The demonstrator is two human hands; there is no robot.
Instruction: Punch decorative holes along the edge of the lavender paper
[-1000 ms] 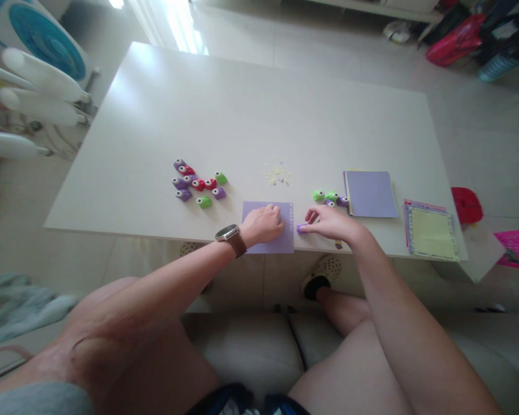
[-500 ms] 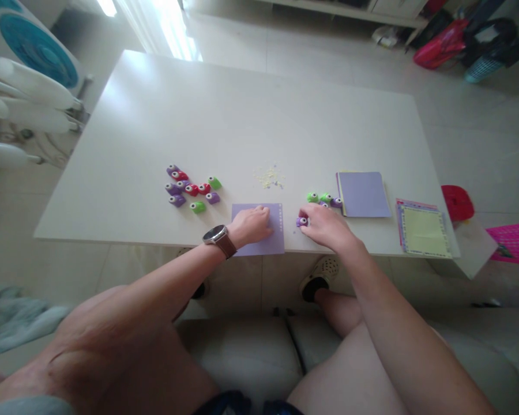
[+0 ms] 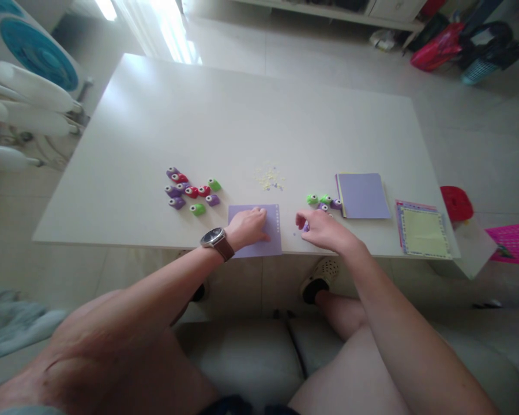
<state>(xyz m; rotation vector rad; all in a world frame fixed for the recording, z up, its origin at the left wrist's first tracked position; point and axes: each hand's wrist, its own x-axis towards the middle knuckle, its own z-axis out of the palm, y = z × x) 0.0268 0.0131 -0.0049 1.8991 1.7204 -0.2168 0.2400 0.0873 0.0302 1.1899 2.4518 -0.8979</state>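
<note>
Purple paper (image 3: 259, 245), a flat square sheet with a row of tiny punched holes along its right edge, lies at the near edge of the tabletop (image 3: 242, 127), one corner a little over the rim. The left hand (image 3: 247, 226) rests palm-down on it, fingers spread flat and holding nothing, only pressing the sheet.

The right hand (image 3: 324, 229) is just to the right of the sheet, apart from it, and its fingers are curled around a small purple punch (image 3: 305, 227), of which only a bit shows between thumb and forefinger. So the punched edge of the paper lies to the left of these fingers, and that edge runs away from the person, not across. The right hand is clearly the nearer one to the punch.

Behind the right hand stand a few more small punches (image 3: 324, 200), green and purple, of glossy rounded plastic. A bigger group of punches (image 3: 190, 189), red, purple and green, lies to the left. Pale paper confetti (image 3: 268, 177) is scattered in the middle, and a paper stack (image 3: 363, 195) with a matte purple top sheet lies further to the right.
</note>
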